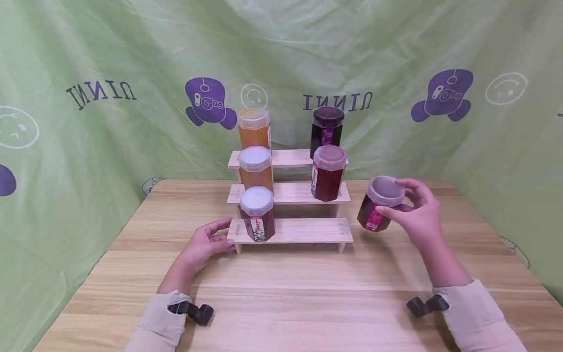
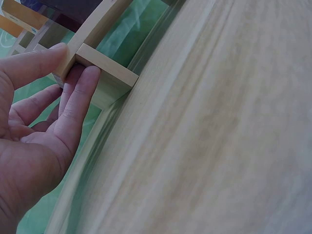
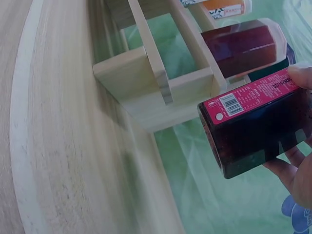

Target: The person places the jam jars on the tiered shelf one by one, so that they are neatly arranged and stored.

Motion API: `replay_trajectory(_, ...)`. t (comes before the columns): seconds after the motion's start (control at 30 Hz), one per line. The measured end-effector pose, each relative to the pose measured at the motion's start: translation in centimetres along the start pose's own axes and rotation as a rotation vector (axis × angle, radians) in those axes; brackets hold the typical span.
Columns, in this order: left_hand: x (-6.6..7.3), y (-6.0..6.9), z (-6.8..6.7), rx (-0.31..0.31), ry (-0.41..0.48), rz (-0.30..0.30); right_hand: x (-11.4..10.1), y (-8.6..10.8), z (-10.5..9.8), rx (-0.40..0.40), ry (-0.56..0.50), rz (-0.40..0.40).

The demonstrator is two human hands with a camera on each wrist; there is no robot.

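Note:
My right hand [image 1: 422,210] grips a dark red jar with a pink label [image 1: 379,205] by its upper part, thumb on the near side. Tilted, the jar hangs in the air to the right of a three-step wooden display stand [image 1: 303,231]. In the right wrist view, the jar's barcode label [image 3: 243,100] faces the camera. My left hand [image 1: 206,244] holds the left end of the stand's lowest step. The left wrist view shows the thumb on the board's edge and fingers [image 2: 80,105] against the leg below. A white-lidded dark jar [image 1: 259,217] stands left on that step.
On the middle step are an amber jar [image 1: 256,171] at left and a red jar [image 1: 327,181] at right. The top step bears an orange jar [image 1: 254,132] and a dark purple jar [image 1: 326,129]. A green printed curtain [image 1: 281,54] hangs behind the wooden table [image 1: 290,298].

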State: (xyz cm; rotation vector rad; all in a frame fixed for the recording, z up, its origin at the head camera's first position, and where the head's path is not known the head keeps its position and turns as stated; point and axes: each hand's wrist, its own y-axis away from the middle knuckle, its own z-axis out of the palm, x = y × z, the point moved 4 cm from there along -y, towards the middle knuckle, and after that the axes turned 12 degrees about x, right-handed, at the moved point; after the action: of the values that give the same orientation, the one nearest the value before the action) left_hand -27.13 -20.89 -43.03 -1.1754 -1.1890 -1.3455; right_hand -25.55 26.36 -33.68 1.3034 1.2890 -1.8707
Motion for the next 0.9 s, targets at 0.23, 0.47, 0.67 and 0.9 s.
replay_trajectory(0.23,0.0,-0.1,0.0,-0.002,-0.007,0.001,-0.5,0.5,0.7,-0.026,-0.008,-0.018)
replay_trajectory(0.47,0.0,-0.1,-0.1,-0.007,-0.012,0.003,-0.7,1.1,1.5,-0.060,0.015,-0.033)
replay_trajectory(0.67,0.0,-0.1,-0.1,-0.006,-0.015,0.006,-0.8,1.7,2.4,-0.084,-0.046,-0.045)
replay_trajectory(0.9,0.0,0.0,-0.1,-0.013,-0.018,0.012,-0.8,2.2,3.5,-0.102,-0.030,-0.042)
